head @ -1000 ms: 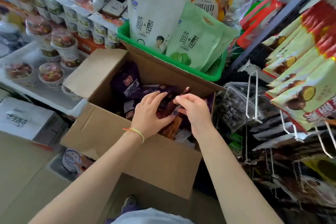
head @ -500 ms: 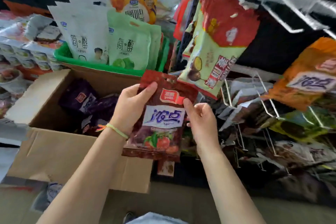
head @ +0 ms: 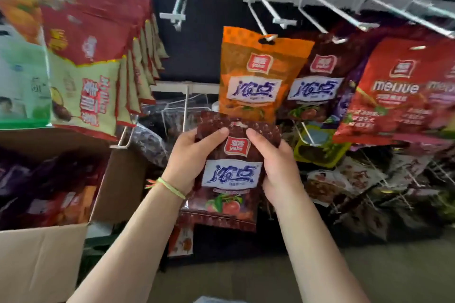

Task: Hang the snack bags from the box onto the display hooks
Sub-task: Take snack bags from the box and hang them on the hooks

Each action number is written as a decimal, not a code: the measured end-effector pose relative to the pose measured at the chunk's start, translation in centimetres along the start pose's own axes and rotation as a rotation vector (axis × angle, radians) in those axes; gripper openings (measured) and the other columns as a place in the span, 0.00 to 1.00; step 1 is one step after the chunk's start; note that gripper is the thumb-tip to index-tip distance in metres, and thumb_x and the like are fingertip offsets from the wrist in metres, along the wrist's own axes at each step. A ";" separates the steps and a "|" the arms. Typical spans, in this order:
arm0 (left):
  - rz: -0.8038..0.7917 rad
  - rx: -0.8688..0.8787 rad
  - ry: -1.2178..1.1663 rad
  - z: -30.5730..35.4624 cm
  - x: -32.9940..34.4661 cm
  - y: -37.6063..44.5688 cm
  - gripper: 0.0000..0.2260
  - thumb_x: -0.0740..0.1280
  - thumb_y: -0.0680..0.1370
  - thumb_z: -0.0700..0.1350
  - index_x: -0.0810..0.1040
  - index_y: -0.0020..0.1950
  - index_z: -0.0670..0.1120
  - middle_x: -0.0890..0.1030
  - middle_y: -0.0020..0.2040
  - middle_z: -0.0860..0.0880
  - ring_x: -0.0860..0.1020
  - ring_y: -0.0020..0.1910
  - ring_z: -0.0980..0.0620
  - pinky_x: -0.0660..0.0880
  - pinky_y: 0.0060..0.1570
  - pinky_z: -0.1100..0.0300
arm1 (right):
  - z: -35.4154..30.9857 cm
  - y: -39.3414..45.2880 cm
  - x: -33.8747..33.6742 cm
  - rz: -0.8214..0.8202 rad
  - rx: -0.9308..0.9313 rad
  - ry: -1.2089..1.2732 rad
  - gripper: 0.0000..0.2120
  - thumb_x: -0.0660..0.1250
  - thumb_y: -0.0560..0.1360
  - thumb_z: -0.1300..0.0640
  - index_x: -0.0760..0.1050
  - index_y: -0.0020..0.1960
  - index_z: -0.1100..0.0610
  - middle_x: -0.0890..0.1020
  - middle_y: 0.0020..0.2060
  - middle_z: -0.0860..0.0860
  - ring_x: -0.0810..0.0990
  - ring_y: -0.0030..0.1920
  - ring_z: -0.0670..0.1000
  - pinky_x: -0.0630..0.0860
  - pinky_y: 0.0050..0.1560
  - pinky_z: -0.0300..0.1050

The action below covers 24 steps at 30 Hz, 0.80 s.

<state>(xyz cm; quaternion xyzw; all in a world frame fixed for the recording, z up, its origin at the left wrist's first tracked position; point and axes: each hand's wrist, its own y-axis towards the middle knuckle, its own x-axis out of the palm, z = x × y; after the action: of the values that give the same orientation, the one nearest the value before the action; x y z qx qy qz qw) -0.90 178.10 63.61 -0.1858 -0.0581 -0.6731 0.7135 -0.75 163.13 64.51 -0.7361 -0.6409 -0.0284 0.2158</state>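
Dark red snack bag (head: 230, 174), which lay in the cardboard box (head: 44, 261) a second ago, is now lifted clear of it and held upright before the display hooks (head: 267, 11). Left hand (head: 190, 160) and right hand (head: 275, 165) have shifted to pinch its top corners.

Bright even light; blurred, warped frame edges
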 end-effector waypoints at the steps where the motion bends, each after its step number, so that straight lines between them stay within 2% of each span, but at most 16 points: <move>1: -0.009 0.029 0.000 0.0 2.0 0.5 0.08 0.71 0.77 0.42 0.83 0.53 0.40 0.86 0.50 0.39 0.84 0.49 0.38 0.81 0.53 0.46 | -1.4 0.4 -1.4 0.014 -0.030 -0.006 0.12 0.74 0.73 0.57 0.80 0.56 0.56 0.88 0.46 0.53 0.87 0.45 0.55 0.84 0.41 0.49; 4: -0.036 0.139 0.014 0.3 7.6 1.8 0.08 0.71 0.77 0.42 0.83 0.54 0.41 0.86 0.50 0.41 0.85 0.49 0.41 0.81 0.52 0.47 | -5.5 1.5 -4.9 0.032 -0.148 -0.029 0.11 0.74 0.74 0.57 0.81 0.56 0.55 0.87 0.47 0.53 0.87 0.46 0.55 0.84 0.45 0.52; 9: 0.010 0.355 0.058 1.6 14.8 3.4 0.06 0.72 0.78 0.45 0.84 0.52 0.45 0.87 0.49 0.45 0.85 0.50 0.43 0.81 0.53 0.45 | -11.4 3.4 -8.3 0.042 -0.356 -0.054 0.07 0.73 0.75 0.57 0.83 0.51 0.57 0.87 0.46 0.55 0.87 0.47 0.58 0.83 0.51 0.59; 13: 0.094 0.459 0.062 2.4 17.2 4.3 0.06 0.70 0.79 0.45 0.84 0.49 0.43 0.86 0.47 0.43 0.84 0.50 0.42 0.81 0.51 0.46 | -14.1 5.2 -9.1 0.031 -0.448 -0.054 0.02 0.74 0.73 0.56 0.83 0.44 0.54 0.87 0.45 0.55 0.86 0.48 0.58 0.82 0.54 0.61; 18: 0.171 0.530 0.127 3.3 17.6 5.4 0.13 0.70 0.79 0.46 0.80 0.46 0.35 0.84 0.43 0.39 0.81 0.41 0.46 0.79 0.45 0.44 | -15.3 6.5 -8.5 0.042 -0.475 -0.093 0.06 0.75 0.73 0.54 0.81 0.40 0.54 0.87 0.43 0.56 0.87 0.45 0.57 0.83 0.51 0.60; 21: 0.171 0.537 0.147 3.5 17.8 5.9 0.15 0.70 0.79 0.46 0.79 0.47 0.33 0.84 0.46 0.35 0.82 0.43 0.39 0.79 0.48 0.38 | -15.5 6.9 -8.4 0.035 -0.462 -0.061 0.05 0.74 0.74 0.55 0.81 0.41 0.54 0.87 0.43 0.56 0.87 0.45 0.57 0.83 0.50 0.59; 24: 0.173 0.520 0.169 3.7 18.2 6.2 0.14 0.70 0.79 0.47 0.80 0.48 0.34 0.84 0.47 0.35 0.82 0.48 0.34 0.79 0.48 0.35 | -15.8 7.5 -8.4 0.056 -0.451 -0.047 0.04 0.74 0.74 0.56 0.81 0.42 0.55 0.87 0.42 0.56 0.87 0.44 0.57 0.83 0.50 0.58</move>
<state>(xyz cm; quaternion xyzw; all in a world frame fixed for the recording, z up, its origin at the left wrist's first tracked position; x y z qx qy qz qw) 7.38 162.42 71.93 0.0560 -0.1533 -0.5851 0.7944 8.61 149.12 74.01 -0.7838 -0.6024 -0.1478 0.0318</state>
